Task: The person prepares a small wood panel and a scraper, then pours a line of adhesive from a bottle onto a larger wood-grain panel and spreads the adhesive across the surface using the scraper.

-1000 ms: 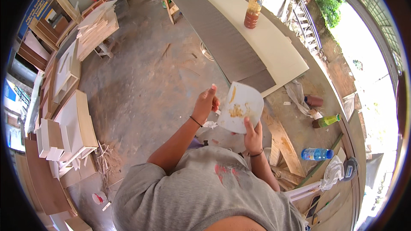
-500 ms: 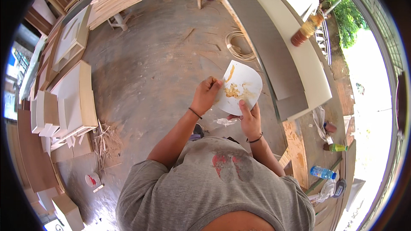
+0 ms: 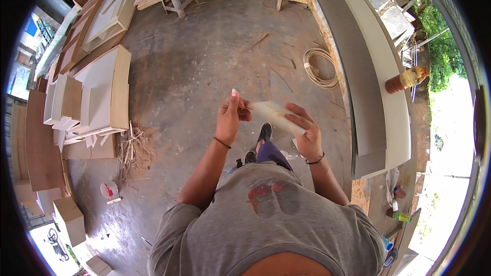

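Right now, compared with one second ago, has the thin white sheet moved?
Yes, leftward in view: the sheet has gone from lower right to lower left of the round beige coil on the floor.

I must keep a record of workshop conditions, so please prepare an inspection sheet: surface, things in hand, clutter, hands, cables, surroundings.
Surface: long worktop at the right, grey-brown and cream; a bottle with reddish-brown contents stands near its right edge.
Things in hand: one pale sheet, blurred, held above the floor.
Clutter: wood scraps and a red-stained white tub on the floor.
Hands: right hand grips the pale sheet; left hand is at its left end, contact unclear.
Cables: a beige coil lies on the floor; cable or hose, cannot tell.
Surroundings: box-like furniture pieces along the left; greenery beyond the worktop.
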`<state>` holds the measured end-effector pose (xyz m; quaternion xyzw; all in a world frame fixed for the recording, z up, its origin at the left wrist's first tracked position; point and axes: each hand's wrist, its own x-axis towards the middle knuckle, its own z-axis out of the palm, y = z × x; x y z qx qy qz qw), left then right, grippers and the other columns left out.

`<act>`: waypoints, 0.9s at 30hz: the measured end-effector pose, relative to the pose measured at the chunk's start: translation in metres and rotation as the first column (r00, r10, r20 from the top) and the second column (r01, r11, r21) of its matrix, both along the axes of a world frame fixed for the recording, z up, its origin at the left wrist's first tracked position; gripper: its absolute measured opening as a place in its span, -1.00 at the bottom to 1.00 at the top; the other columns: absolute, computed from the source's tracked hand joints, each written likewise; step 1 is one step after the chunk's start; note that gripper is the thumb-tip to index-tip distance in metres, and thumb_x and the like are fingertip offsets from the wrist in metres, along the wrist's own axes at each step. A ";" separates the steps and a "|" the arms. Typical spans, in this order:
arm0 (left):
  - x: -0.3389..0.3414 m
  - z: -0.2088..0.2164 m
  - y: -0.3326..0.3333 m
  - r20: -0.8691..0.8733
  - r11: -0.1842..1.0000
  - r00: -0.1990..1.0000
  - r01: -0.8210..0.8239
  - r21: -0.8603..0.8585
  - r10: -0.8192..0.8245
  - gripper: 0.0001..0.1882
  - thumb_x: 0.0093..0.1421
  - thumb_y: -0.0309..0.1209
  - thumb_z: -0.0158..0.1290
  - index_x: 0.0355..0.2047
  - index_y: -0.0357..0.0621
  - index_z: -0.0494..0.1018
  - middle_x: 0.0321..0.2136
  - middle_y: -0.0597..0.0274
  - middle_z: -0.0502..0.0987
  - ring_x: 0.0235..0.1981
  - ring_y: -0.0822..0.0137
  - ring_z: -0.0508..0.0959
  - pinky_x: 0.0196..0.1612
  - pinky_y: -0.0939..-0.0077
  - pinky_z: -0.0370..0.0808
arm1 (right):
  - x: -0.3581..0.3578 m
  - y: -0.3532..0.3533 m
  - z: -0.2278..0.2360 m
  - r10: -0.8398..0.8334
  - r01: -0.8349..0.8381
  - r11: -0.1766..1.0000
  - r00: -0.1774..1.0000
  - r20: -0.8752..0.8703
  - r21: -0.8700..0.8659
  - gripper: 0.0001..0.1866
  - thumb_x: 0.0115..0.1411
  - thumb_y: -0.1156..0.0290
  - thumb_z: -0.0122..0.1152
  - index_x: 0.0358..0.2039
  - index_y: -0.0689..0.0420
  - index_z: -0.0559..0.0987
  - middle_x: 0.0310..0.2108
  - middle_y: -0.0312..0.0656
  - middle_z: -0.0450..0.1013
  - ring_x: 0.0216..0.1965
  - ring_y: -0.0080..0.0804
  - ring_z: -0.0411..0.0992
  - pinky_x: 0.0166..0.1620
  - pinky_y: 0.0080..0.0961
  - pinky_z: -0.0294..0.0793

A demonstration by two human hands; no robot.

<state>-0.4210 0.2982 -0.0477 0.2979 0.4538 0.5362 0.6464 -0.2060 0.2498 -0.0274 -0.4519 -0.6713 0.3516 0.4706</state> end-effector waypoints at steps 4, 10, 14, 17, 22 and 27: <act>-0.013 -0.005 0.032 -0.025 1.000 0.999 -0.027 -0.007 0.027 -0.63 0.32 -0.16 -0.17 -0.27 -0.24 0.43 -0.57 0.33 0.40 -0.60 0.54 0.36 -0.49 0.61 0.39 | 0.004 0.049 0.009 -0.034 -0.003 0.958 0.991 0.126 0.285 -0.55 -0.21 0.80 0.06 -0.30 0.07 0.63 0.03 -0.03 0.36 0.13 0.03 0.26 0.10 -0.23 0.32; -0.023 -0.032 0.108 -0.204 0.984 0.968 0.164 0.074 -0.146 -0.57 0.31 -0.26 -0.13 0.10 -0.27 0.28 -0.57 0.43 0.29 -0.60 0.58 0.26 -0.45 0.61 0.39 | 0.022 0.123 0.007 -0.049 0.010 0.959 0.990 0.130 0.283 -0.54 -0.24 0.81 0.10 -0.32 0.07 0.62 0.02 -0.05 0.37 0.13 0.03 0.25 0.09 -0.22 0.34; -0.019 -0.030 0.162 -0.358 0.935 0.885 0.347 0.077 -0.299 -0.48 0.31 -0.29 -0.13 0.22 -0.24 0.13 -0.58 0.44 0.27 -0.59 0.58 0.25 -0.47 0.63 0.37 | 0.040 0.172 0.006 -0.092 0.077 0.962 0.995 0.046 0.262 -0.56 -0.22 0.81 0.11 -0.33 0.06 0.62 -0.01 -0.06 0.38 0.11 0.02 0.28 0.05 -0.24 0.38; -0.025 -0.034 0.204 -0.577 0.937 0.770 0.348 0.019 -0.274 -0.50 0.31 -0.32 -0.14 0.18 -0.29 0.10 -0.60 0.42 0.29 -0.62 0.57 0.26 -0.51 0.66 0.33 | 0.054 0.205 0.016 -0.111 0.117 0.980 0.993 -0.047 0.162 -0.62 -0.16 0.82 0.08 -0.33 0.16 0.61 -0.05 -0.01 0.40 0.04 -0.09 0.36 0.01 -0.37 0.39; -0.052 -0.049 0.268 -0.560 0.965 0.811 -0.018 0.261 0.167 -0.69 0.26 -0.36 -0.03 -0.05 -0.28 0.32 -0.58 0.41 0.35 -0.63 0.61 0.29 -0.60 0.71 0.25 | 0.078 0.243 0.017 -0.227 0.242 0.963 0.965 -0.131 0.118 -0.61 -0.15 0.83 0.03 -0.30 0.20 0.60 -0.09 -0.03 0.42 -0.01 -0.18 0.40 -0.02 -0.45 0.40; -0.047 -0.035 0.338 -0.490 0.978 0.857 -0.066 0.199 0.158 -0.74 0.26 -0.29 -0.02 -0.35 -0.27 0.47 -0.64 0.39 0.37 -0.67 0.62 0.29 -0.63 0.72 0.21 | 0.091 0.265 0.000 -0.395 0.408 0.913 0.898 -0.195 0.028 -0.67 -0.08 0.78 0.00 -0.31 0.24 0.59 -0.09 -0.04 0.41 -0.01 -0.22 0.38 0.00 -0.46 0.36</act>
